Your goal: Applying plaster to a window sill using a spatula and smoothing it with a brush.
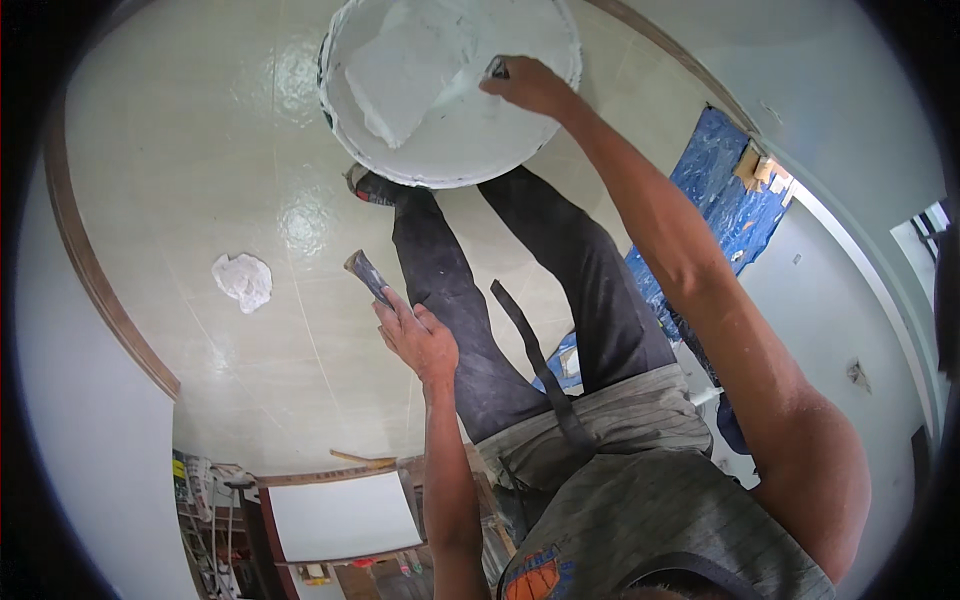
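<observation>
A: In the head view, where's the right hand?
B: The right hand (535, 88) is at the far end, over the right side of a big white bucket (470, 152). Its fingers are clenched around a dark handle (497, 68).
A: What's in the bucket?
B: Something thick and white, like paste (395, 85), heaped toward the left. The bucket sits in front of the person's lower legs, hiding part of them.
A: And the left hand?
B: The left hand (420, 338) is nearer, just beside the trousers (450, 290), grasping a dark tool (368, 274). The tool's flared end points far and left. I can't tell what kind it is.
A: Anything around them?
B: On the floor (330, 360), well left of that hand, lies a crumpled white rag (242, 281). To the right is a blue sheet (690, 180); near and left, a white board (340, 517).
</observation>
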Motion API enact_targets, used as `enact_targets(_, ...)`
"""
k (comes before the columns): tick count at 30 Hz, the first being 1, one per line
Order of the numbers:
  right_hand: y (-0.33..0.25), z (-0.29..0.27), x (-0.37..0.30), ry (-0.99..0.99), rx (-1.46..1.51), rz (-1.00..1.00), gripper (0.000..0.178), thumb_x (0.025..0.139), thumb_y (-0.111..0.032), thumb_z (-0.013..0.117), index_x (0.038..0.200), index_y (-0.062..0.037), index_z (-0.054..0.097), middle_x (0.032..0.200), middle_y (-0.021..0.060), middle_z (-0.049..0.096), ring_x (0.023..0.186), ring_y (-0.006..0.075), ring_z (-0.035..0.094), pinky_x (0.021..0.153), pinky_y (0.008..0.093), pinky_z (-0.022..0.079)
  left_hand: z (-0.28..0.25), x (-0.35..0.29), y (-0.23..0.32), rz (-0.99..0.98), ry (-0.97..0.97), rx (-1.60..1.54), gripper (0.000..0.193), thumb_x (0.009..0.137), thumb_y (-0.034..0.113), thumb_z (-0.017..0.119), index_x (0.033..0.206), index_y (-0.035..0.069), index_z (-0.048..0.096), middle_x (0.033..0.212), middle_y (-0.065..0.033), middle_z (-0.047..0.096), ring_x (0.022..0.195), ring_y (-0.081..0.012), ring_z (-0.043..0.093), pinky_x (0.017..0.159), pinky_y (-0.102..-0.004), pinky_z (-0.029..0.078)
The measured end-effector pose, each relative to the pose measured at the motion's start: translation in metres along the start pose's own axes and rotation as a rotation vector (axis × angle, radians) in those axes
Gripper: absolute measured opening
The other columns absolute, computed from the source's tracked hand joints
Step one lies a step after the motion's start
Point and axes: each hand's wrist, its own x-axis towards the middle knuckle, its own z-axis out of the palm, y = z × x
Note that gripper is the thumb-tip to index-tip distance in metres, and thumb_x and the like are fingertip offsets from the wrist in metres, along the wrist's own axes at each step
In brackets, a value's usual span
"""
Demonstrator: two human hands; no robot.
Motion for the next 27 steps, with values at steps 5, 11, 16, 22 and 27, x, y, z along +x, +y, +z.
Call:
enact_targets(5,-0.004,-0.019,-0.041,-0.059,0.205,-0.03,0.039,0.072,-0.034,0.057,0.091,-0.0007,0.056,0.078,0.0166,0.061,0.076,0.0262,0.059,0.07,0.0353,0.044,0.0,0.003,0.0,0.003,-0.031,0.076,0.051,0.085,0.017,0.037,0.131,-0.001,0.023,0.132,-0.0265,0.023,0.124,-0.0346,0.022,0.101,-0.0456,0.015)
enact_targets(11,0.003,-0.046,-0.064,0.003,0.339,0.147,0.035,0.078,-0.038,0.056,0.089,-0.0042,0.058,0.069,0.0051,0.055,0.062,0.014,0.053,0.059,0.0282,0.042,-0.001,0.005,0.0,0.07,-0.003,0.096,0.051,0.085,0.018,0.038,0.129,-0.003,0.026,0.13,-0.026,0.026,0.121,-0.0353,0.027,0.099,-0.046,0.019)
enact_targets(16,0.029,-0.029,-0.083,0.165,0.734,0.319,0.032,0.078,-0.035,0.058,0.089,-0.0051,0.059,0.068,0.0037,0.057,0.06,0.0135,0.054,0.057,0.0273,0.044,-0.025,-0.005,0.009,0.056,0.124,-0.055,0.049,0.082,0.016,0.041,0.126,-0.004,0.032,0.125,-0.0258,0.033,0.112,-0.0365,0.037,0.095,-0.043,0.027)
enact_targets(22,0.004,-0.046,-0.135,0.193,1.015,0.309,0.031,0.081,-0.034,0.054,0.091,-0.0048,0.058,0.067,0.006,0.059,0.055,0.0139,0.057,0.049,0.0241,0.044,-0.083,-0.024,0.01,0.099,0.073,-0.204,0.047,0.083,0.015,0.041,0.125,-0.006,0.033,0.119,-0.0274,0.038,0.108,-0.0377,0.04,0.092,-0.0378,0.032)
enact_targets(27,-0.025,-0.072,-0.172,0.187,1.664,0.092,0.035,0.082,-0.041,0.052,0.087,-0.0067,0.055,0.063,0.0037,0.056,0.052,0.0131,0.055,0.042,0.023,0.04,-0.122,-0.028,-0.009,0.047,0.002,-0.272,0.044,0.082,0.012,0.041,0.121,-0.008,0.038,0.118,-0.0247,0.041,0.106,-0.0331,0.045,0.089,-0.0342,0.035)
